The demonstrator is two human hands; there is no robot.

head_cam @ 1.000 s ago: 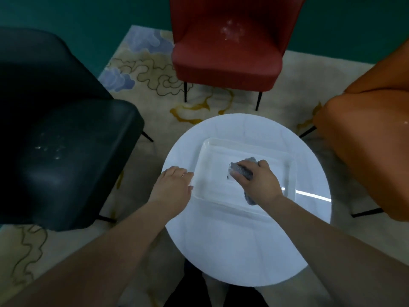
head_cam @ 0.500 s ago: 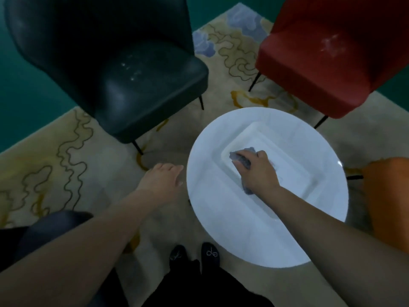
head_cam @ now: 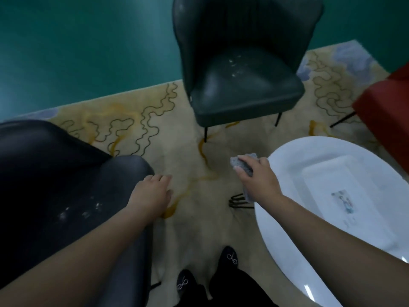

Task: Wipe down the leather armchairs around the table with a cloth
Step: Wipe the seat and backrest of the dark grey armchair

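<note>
My right hand (head_cam: 257, 180) is shut on a grey cloth (head_cam: 243, 163), held in the air just left of the round white table (head_cam: 287, 218), over the rug. My left hand (head_cam: 152, 193) hovers palm down with fingers loosely apart, holding nothing, beside the front corner of a black leather armchair (head_cam: 55, 185) at the left, whose seat shows pale specks. A dark green leather armchair (head_cam: 239, 85) stands straight ahead with whitish smears on its seat. A corner of a red armchair (head_cam: 385, 109) shows at the right edge.
A shallow clear tray (head_cam: 327, 173) lies on the table. A cream rug (head_cam: 199, 156) with wavy lines covers the floor between the chairs; teal floor lies beyond it. My black shoes (head_cam: 208, 271) stand at the bottom centre. Thin black table legs (head_cam: 239, 200) show below my right hand.
The view has swung left. My right hand lifted the cloth out of the tray and off the table's left edge. My left hand drifted towards the black armchair.
</note>
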